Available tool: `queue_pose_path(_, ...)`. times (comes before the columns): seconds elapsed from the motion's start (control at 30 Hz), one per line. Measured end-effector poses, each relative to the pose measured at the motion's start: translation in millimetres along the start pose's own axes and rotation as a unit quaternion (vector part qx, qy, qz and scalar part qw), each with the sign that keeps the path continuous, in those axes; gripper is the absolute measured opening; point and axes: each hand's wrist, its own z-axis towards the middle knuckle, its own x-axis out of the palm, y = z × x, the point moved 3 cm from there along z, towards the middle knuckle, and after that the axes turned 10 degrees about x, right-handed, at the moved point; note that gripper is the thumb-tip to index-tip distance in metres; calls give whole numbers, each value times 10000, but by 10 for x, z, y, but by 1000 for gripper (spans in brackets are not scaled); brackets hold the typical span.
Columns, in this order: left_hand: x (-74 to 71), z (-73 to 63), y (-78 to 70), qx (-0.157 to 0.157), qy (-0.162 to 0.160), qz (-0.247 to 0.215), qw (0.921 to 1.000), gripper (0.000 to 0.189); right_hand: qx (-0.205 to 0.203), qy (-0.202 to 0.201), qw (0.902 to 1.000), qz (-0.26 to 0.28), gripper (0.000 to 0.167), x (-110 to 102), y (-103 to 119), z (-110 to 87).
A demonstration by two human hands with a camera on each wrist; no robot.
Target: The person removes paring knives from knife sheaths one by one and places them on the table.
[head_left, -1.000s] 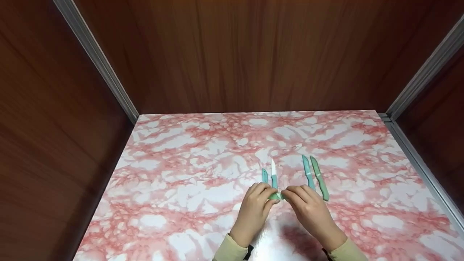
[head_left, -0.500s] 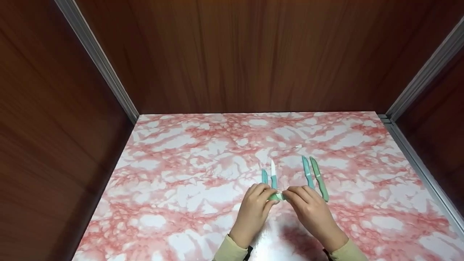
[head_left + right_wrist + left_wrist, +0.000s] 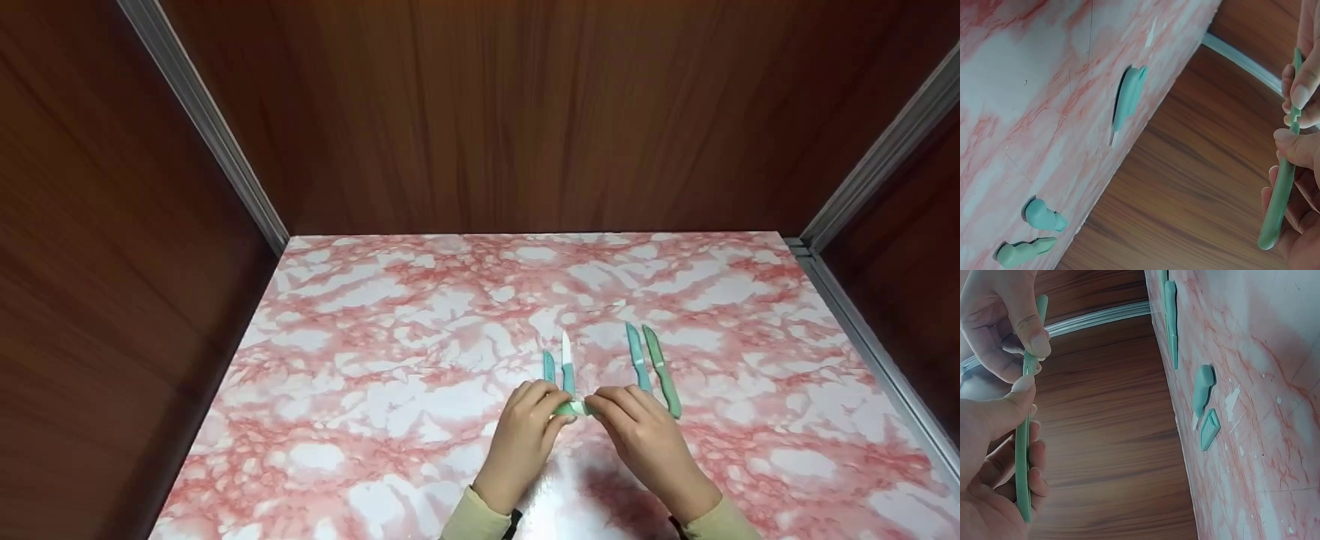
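My left hand (image 3: 529, 424) and right hand (image 3: 649, 431) meet end to end at a green knife held crosswise above the table. In the left wrist view, my left fingers and thumb grip its long green sheath (image 3: 1022, 467). My right fingers grip the rounded green handle (image 3: 1280, 197), seen in the right wrist view. A short pale stretch (image 3: 578, 408) shows between the fingertips; the rest of the blade is hidden. Just beyond the left hand lie a teal knife (image 3: 567, 373) with its white blade bare and a separate teal sheath (image 3: 549, 364).
Beyond the right hand, a sheathed teal knife (image 3: 634, 349) and a sheathed green knife (image 3: 663, 379) lie side by side. The red-and-white marbled table (image 3: 360, 420) ends at a brown wood-grain panel (image 3: 480, 120), with panels and metal rails at both sides.
The gap between the two hands' fingertips has grown slightly, showing a little more of the pale stretch. The knives and sheath on the table have stayed put.
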Motion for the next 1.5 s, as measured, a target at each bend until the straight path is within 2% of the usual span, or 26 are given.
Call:
queue_pose_path(0.4,-8,-9,-2,-17,112,17,9999,22,-12,0,10000,-16,30,5,-3,4)
queue_pose_path(0.8,-1,-26,12,142,-41,31,9999,19,-50,12,10000,53,34,15,-4,-6)
queue_pose_path(1.1,-4,-44,-3,101,-17,22,9999,20,-76,-38,10000,8,30,6,-4,-27)
queue_pose_path(1.5,-20,-43,2,90,9,-77,9999,19,35,132,9999,92,31,-14,-30,-50)
